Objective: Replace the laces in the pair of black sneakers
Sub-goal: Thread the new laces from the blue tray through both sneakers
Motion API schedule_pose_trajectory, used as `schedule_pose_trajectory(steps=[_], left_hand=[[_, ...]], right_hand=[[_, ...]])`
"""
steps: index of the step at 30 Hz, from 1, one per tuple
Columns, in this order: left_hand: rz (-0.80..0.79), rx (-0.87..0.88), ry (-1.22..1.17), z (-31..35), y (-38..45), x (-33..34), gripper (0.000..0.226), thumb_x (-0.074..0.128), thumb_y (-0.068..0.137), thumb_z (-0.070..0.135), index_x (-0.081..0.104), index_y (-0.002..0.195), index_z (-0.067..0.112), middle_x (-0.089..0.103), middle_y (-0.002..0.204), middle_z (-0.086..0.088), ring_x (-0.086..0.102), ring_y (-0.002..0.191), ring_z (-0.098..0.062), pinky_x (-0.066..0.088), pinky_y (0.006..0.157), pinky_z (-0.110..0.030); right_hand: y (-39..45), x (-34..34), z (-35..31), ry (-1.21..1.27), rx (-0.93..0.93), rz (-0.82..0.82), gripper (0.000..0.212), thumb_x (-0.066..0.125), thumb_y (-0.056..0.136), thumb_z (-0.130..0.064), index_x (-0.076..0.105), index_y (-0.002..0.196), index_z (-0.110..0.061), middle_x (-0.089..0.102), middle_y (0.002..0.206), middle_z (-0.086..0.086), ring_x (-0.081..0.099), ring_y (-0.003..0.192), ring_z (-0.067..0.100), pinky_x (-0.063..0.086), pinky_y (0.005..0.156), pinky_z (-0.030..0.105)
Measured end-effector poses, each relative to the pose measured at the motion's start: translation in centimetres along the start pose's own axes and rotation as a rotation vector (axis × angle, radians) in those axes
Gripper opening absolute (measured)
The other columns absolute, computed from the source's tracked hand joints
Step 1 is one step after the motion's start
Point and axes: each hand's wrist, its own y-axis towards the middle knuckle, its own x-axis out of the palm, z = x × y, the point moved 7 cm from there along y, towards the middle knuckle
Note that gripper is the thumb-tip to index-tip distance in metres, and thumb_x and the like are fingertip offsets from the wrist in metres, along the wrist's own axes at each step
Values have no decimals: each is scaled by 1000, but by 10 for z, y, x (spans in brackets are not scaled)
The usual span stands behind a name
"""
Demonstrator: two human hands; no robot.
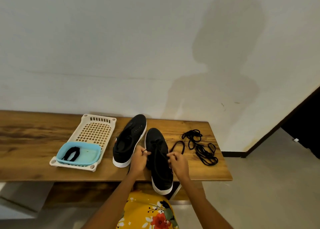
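Note:
Two black sneakers with white soles stand side by side on the wooden table (34, 159). The left sneaker (129, 138) has bare eyelets and no lace. The right sneaker (160, 159) carries a black lace, and its heel hangs over the table's front edge. My left hand (140, 159) pinches one end of that lace at the sneaker's left side. My right hand (176, 163) pinches the lace at the right side, and a loop of it (177, 147) trails onto the table. A loose pile of black laces (200, 145) lies to the right.
A cream perforated plastic tray (94, 133) lies at the left of the table. A light blue container (83, 154) on its near end holds a bundled black lace (71, 153). A white wall stands behind the table. Grey floor lies to the right.

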Motion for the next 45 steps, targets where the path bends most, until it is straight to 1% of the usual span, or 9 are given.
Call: schedule_pose_trajectory(steps=[6,9,14,18,24,31,33,37,45], left_hand=[[-87,56,58,0,-10,-7,17,49,95,6,45,79,13,54,79,-4,56,82,-22,47,81,-43],[-104,85,48,5,-5,-7,15,45,97,9,59,92,14,61,88,-3,58,82,-18,47,76,-31],[10,145,98,21,25,-1,28,45,96,6,59,121,9,65,108,-7,61,97,-17,46,81,-23],[73,243,199,24,53,14,30,52,91,0,62,119,8,57,116,-6,57,107,-19,44,93,-25],[191,439,138,4,53,20,15,57,90,7,69,98,9,49,95,3,55,90,-15,45,85,-25],[188,617,204,5,48,21,24,57,90,5,68,110,13,48,101,2,46,94,-4,38,87,-9],[217,607,245,5,45,20,22,58,89,6,70,106,14,51,101,-1,49,93,-8,42,83,-16],[302,558,339,11,38,19,12,58,89,9,69,94,11,57,97,-2,57,85,-17,43,71,-25],[356,393,151,4,34,13,11,52,93,8,58,102,8,59,99,-1,58,90,-15,43,73,-25]], right_hand=[[-15,8,13,-61,23,-28,15,50,95,-14,65,96,-16,65,73,0,63,65,15,54,65,34],[-6,6,-4,-131,-92,15,18,48,97,-17,64,104,-16,62,92,-3,59,77,8,43,61,19],[38,7,-22,-158,-183,107,22,51,95,-12,63,113,-14,55,110,2,54,102,16,42,76,24],[65,31,-19,-105,-271,-11,27,61,91,-17,64,118,-16,60,113,2,57,96,10,48,85,23],[66,39,1,-62,-347,109,12,64,89,-20,72,98,-19,64,93,-11,52,86,-4,37,75,4],[58,41,11,42,-407,152,23,55,93,-7,64,113,-14,62,103,-3,59,91,6,49,81,19],[58,44,9,22,-404,100,31,55,92,-4,63,120,-16,56,102,-9,57,89,2,47,81,13],[61,42,0,-97,-401,146,17,60,92,-15,70,105,-17,59,97,-9,54,85,2,41,75,8],[60,35,6,-117,-323,227,9,43,100,-20,46,92,-16,53,94,0,57,82,20,32,57,22]])
